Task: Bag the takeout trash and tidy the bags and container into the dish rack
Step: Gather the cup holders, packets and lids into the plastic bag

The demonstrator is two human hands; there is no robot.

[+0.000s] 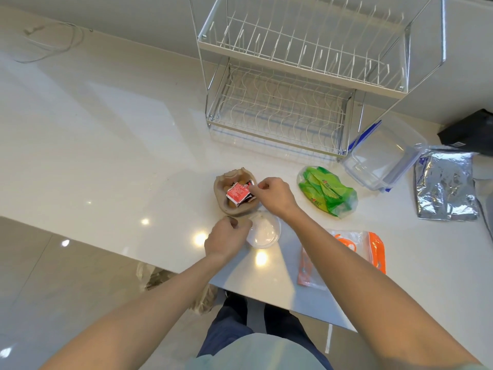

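A brown pulp tray (222,198) sits on the white counter and holds red sauce packets (236,194) and other scraps. My right hand (273,196) pinches the corner of the top red packet. Just in front lies a round clear plastic lid (266,232); my left hand (226,237) has its fingers curled on the lid's left edge. A clear bag of green packets (326,192) lies to the right. An orange-edged zip bag (357,247) lies flat near the front edge. A clear container with blue clips (384,158) stands beside the two-tier wire dish rack (293,76).
A crumpled silver foil bag (445,185) lies at the far right, with a black object (472,132) behind it. The counter's front edge (266,297) runs diagonally just below my hands. A loose cable (53,46) lies at the far left.
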